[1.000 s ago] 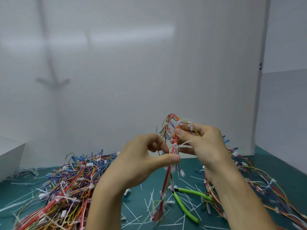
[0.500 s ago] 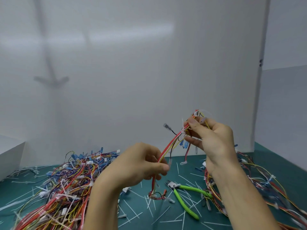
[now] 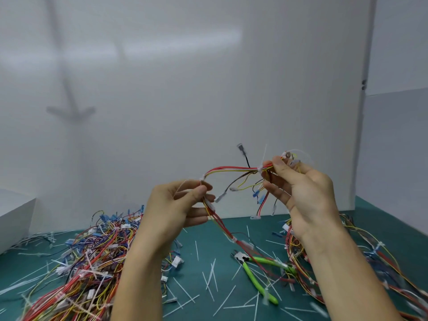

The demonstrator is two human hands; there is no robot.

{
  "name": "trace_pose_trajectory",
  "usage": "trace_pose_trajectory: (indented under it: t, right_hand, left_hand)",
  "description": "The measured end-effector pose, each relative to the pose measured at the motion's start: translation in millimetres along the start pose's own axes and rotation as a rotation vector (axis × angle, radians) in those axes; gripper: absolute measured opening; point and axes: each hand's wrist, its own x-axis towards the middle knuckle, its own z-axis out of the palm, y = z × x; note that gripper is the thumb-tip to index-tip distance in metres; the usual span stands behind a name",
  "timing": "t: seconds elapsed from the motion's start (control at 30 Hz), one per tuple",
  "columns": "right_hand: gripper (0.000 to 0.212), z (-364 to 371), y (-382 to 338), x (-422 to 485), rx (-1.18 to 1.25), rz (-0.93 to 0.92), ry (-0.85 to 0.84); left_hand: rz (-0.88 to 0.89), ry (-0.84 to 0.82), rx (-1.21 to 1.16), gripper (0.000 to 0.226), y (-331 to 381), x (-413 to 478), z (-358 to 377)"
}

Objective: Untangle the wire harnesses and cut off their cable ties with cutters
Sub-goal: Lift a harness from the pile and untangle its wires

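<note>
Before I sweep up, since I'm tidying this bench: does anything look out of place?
Cut tie scraps litter the green mat, and the held harness seems to trail down across the green-handled cutters lying there.

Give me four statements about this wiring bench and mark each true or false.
1. The left hand and the right hand both hold one red-and-yellow wire harness above the mat. True.
2. The green-handled cutters are in the right hand. False: they lie on the teal mat.
3. A white cable tie is fastened round the harness beside the right hand. True.
4. The mat holds no cut ties. False: white cut tie pieces lie scattered on it.
</note>
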Motion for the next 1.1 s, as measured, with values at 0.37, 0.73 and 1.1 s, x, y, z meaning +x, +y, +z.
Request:
trace_pose_trajectory:
  t: [0.37,0.73,1.1]
  right_hand:
    - [0.011,2,-1,-1,0.031,-0.011,-0.046]
    - [0.010,-6,-2,5,-0.165,-0.224,-0.109]
    - [0.014,0,29,1,-0.974,-0.618,-0.376]
  left_hand:
    - [0.038,0.053,-0.229,0.014,9,-1,5]
    - [-0.094,-0.319,0.565,0.038,-14,1,-6]
    - [0.105,0.002,0.053,0.030,4,4,20]
